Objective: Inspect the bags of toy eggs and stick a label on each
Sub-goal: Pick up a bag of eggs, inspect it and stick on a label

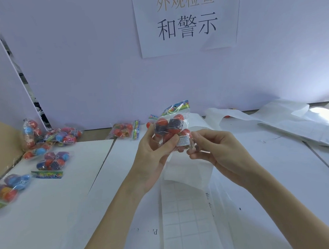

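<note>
A bag of toy eggs (170, 126) is held above the middle of the desk (66, 204), at the centre of the view. The clear bag holds red and dark eggs, and its printed header card points toward twelve o'clock. A white warning label (183, 140) sits on the bag's lower face, at five o'clock on the bag.

The left hand (152, 153) grips the bag from its nine o'clock side, fingers curled behind it and thumb pressed on the front beside the label. The right hand (218, 147) meets the bag from three o'clock; its fingers (196, 136) are curled and pinch the bag's lower corner just beside the label.

A label backing sheet (186, 218) lies on the desk at six o'clock, under the hands, most of its grid of squares peeled. More white backing strips (300, 129) trail at two to three o'clock.

Other bags of toy eggs (50, 161) lie at nine to ten o'clock on the desk, with one further bag (123, 130) at eleven o'clock near the back wall. A paper sign (186, 15) with printed characters hangs on the wall at twelve o'clock.
</note>
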Tool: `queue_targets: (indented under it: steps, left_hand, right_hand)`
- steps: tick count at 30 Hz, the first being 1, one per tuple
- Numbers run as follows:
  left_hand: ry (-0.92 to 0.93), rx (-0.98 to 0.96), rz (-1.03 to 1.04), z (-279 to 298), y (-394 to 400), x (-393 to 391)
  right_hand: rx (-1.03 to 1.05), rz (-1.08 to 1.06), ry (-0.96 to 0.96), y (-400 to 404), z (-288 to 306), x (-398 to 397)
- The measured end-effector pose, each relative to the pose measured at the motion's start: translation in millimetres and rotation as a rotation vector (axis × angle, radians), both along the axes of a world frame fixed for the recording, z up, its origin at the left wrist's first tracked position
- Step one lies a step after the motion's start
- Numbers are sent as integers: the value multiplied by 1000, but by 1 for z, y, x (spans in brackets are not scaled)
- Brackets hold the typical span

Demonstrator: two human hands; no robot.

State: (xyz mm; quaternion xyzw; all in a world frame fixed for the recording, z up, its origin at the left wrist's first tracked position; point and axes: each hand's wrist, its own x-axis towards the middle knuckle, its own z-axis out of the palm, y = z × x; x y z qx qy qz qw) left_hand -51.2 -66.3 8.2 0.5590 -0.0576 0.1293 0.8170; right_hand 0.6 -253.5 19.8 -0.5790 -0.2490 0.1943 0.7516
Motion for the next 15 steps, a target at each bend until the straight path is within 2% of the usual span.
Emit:
queue_targets:
  steps: [7, 11, 15]
  left_hand:
    - [91, 207, 129, -2, 2, 2]
    - [143, 190, 101, -3, 1, 3]
    - [153, 216, 198, -4, 0, 5]
  right_hand:
    - [-143, -121, -68, 8, -1, -7]
    - [-173, -168, -68, 5, -3, -3]
    - [-235, -153, -41, 4, -4, -3]
